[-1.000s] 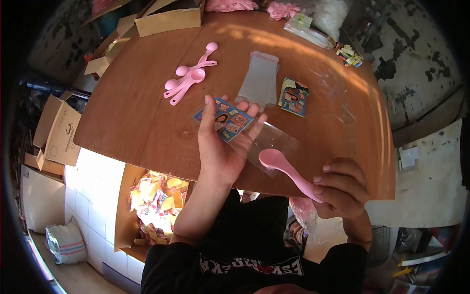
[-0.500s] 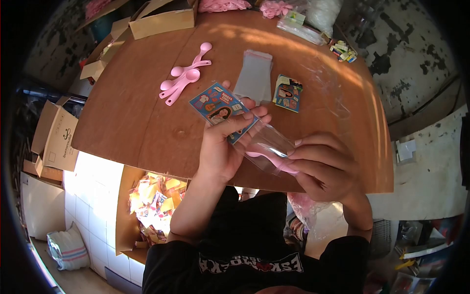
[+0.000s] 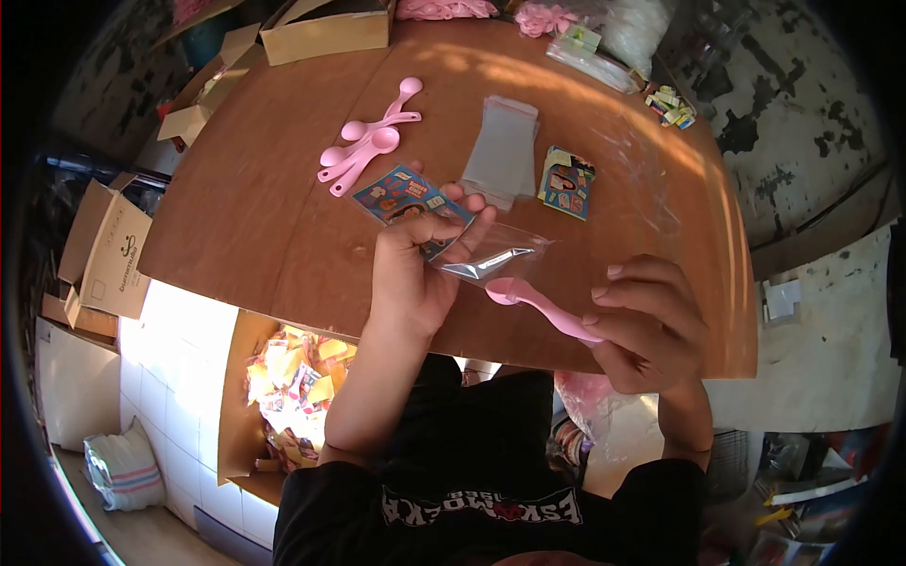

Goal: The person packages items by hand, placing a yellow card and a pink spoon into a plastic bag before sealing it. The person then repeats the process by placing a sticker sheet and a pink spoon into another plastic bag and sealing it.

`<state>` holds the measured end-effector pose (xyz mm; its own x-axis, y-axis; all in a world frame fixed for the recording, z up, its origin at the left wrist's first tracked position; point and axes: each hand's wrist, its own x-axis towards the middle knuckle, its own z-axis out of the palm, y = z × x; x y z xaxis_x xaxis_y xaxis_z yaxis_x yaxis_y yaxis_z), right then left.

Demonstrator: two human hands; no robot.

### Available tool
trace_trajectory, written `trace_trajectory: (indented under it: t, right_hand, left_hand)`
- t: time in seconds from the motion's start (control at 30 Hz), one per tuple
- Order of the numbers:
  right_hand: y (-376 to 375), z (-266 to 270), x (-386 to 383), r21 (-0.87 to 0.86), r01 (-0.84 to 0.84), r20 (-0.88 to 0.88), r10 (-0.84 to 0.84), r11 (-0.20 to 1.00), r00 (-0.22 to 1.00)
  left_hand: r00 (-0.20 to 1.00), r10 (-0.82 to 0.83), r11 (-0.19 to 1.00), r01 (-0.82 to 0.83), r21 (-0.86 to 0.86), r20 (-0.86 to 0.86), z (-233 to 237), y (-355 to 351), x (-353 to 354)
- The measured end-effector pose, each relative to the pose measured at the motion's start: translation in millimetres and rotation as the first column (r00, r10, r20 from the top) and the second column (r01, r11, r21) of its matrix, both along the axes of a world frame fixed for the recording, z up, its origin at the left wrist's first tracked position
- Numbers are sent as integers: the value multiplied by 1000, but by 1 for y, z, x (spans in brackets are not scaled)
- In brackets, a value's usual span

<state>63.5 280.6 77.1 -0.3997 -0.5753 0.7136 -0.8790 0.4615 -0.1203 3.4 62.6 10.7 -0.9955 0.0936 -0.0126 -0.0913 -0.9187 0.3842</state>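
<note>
My left hand grips a clear plastic bag together with a blue printed card, thumb on top of the card. The bag's free end points right. In my right hand the handle end of a pink measuring spoon is pinched between thumb and fingers. The spoon's bowl lies just below the bag's free end, overlapping its edge in this view. Beyond my hands are a stack of clear bags and a pile of printed cards.
Several pink spoons lie at the left on the brown table. A cardboard box stands at the back, with pink items and plastic packs beside it. Below the table's front edge, an open box holds many colourful packets.
The spoon, which overlapped the bag, has come away to the right and down with my right hand. My left hand has shifted slightly left with the bag and card.
</note>
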Motion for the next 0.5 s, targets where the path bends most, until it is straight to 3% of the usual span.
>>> trace_trajectory:
  t: [0.07, 0.2, 0.5]
  right_hand:
    - [7, -2, 10, -10, 27, -93, -28, 1000, 995]
    - [16, -4, 23, -47, 91, -208, -99, 995, 973]
    - [9, 7, 18, 8, 142, -237, -136, 990, 962]
  left_hand:
    - [994, -39, 994, 28, 110, 98, -1, -5, -6]
    - [994, -46, 991, 33, 132, 100, -2, -4, -9]
    - [995, -98, 993, 96, 65, 31, -2, 8, -3]
